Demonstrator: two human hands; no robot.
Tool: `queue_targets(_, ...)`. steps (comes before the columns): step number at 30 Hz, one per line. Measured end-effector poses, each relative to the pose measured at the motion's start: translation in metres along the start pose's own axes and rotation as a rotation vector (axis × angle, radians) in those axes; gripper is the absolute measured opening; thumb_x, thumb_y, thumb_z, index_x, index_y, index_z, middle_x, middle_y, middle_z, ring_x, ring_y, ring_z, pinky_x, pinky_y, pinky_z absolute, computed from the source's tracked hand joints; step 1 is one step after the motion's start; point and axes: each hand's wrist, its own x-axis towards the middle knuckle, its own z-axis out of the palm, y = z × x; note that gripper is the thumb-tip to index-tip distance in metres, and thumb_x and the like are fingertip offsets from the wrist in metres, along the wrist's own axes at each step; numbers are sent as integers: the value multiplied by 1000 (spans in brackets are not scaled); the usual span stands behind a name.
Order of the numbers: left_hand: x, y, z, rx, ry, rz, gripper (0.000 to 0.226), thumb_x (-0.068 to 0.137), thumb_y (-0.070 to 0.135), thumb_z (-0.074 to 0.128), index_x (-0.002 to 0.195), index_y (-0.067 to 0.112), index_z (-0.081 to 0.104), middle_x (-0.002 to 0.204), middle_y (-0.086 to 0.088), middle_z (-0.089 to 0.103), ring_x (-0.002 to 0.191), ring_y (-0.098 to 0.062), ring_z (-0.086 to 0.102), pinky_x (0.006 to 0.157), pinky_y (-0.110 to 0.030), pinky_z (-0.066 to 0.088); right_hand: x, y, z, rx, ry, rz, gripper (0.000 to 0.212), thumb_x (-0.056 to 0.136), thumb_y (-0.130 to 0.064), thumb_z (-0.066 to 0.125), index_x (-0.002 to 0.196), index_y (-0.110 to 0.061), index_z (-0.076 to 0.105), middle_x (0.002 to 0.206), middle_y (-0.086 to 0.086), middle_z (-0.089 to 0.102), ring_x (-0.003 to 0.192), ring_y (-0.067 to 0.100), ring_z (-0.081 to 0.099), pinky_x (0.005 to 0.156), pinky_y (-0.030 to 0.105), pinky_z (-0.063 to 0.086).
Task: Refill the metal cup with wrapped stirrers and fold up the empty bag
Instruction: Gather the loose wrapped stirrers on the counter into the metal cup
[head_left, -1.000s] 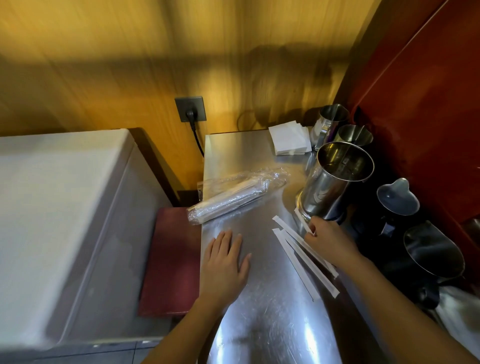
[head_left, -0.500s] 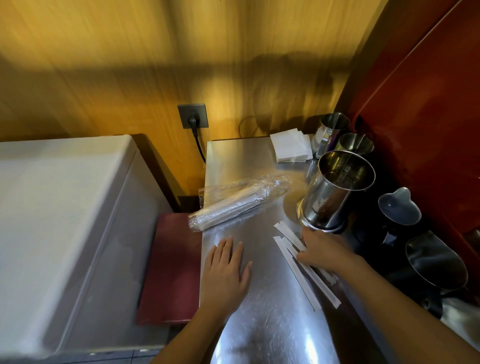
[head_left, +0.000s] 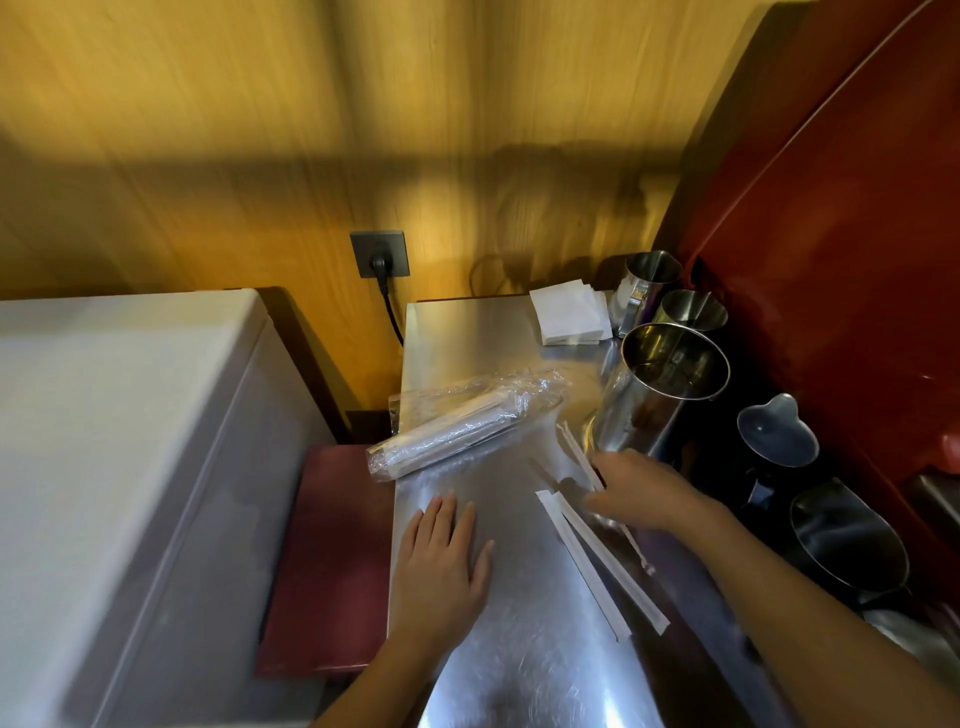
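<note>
Lifting one wrapped stirrer (head_left: 581, 457) since before, right hand (head_left: 641, 491) pinching, left hand (head_left: 441, 558) unmoved

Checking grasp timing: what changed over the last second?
The right hand slid back from the base of the metal cup and picked one wrapped stirrer off the counter; that stirrer now angles up from its grip. Two stirrers stay flat on the counter. Left hand still flat, bag and cup unmoved.
</note>
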Motion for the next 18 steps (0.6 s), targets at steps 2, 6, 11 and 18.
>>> queue_targets(2,1,1,-1,-6,1,-8,48,87,42,41,120,12,60,126,-12,61,121,-28,54,101,-44,40,-6,-8,-18,89,57,-52,7,79,-27,52,77,-20,50,76,3,59,72,22,58,60,32,45)
queue_targets(6,-4,-1,-3,6,-1,3,48,86,42,41,117,12,63,123,-12,63,117,-29,57,99,-45,42,-26,-24,-59,226,273,-164,10,82,-25,49,83,-17,55,75,7,63,70,24,61,67,42,51)
queue_targets(11,4,4,-10,8,21,-10,48,84,42,42,113,12,65,119,-11,66,114,-28,59,102,-40,40,-45,-26,-108,468,721,-251,8,88,-18,53,84,-11,57,74,15,66,61,25,64,54,30,51)
queue_targets(18,-2,3,-9,-13,-41,-35,49,83,43,42,113,12,66,118,-12,66,113,-28,60,101,-34,26,-16,3,-114,207,801,-2,15,87,-24,51,93,-12,55,78,17,62,73,39,59,65,38,42)
